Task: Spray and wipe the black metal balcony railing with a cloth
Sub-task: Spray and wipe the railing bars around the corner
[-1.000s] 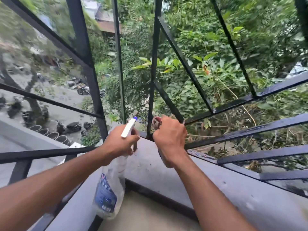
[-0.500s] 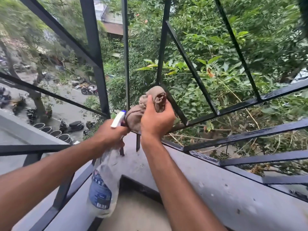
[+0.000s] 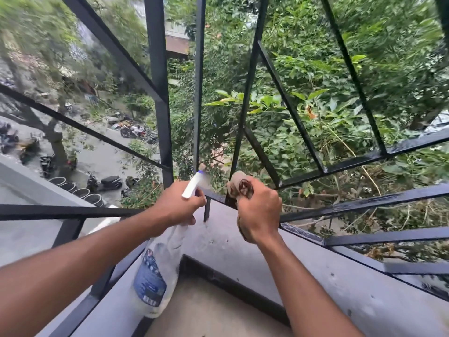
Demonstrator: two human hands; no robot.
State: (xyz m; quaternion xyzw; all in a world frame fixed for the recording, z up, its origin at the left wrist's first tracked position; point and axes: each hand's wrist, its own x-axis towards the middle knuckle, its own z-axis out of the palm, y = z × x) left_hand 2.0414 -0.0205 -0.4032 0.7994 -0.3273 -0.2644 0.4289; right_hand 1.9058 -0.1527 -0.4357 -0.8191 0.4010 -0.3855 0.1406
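Leafy trees filling background behind black railing. Since half second ago, brown cloth sliding down bar to its base by grey ledge, right hand fingers curling round it. Meanwhile left hand still gripping spray bottle, fingers wrapping its neck.

A single wide-angle view, worn on the head, looks forward and down from inside the balcony corner, close to the black railing and grey ledge. Through the bars it takes in a street well below on the left and trees on the right.
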